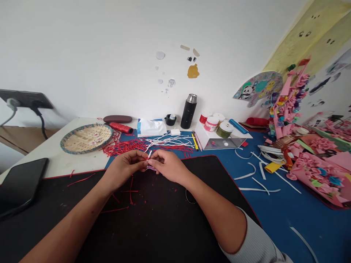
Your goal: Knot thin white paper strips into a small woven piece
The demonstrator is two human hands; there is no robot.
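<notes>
My left hand [128, 163] and my right hand [167, 165] meet over the black mat [164, 226], both closed in a pinch. Between their fingertips is a thin white cord [149, 154] with a bit of red string at it. A pinkish strip shows just below the fingers; how it joins the cord is hidden. Right behind the hands lie a bundle of white cords [178, 140] and a heap of red strings [123, 147]. Short red string pieces [131, 191] are scattered on the mat near my left wrist.
A woven basket [86, 138], a red thread spool [121, 128] and a phone [23, 186] are on the left. A black flask [189, 111] stands at the back, beside paint jars [225, 129] on a white box [219, 142]. White strips [259, 190] and pink paper flowers [320, 175] lie right.
</notes>
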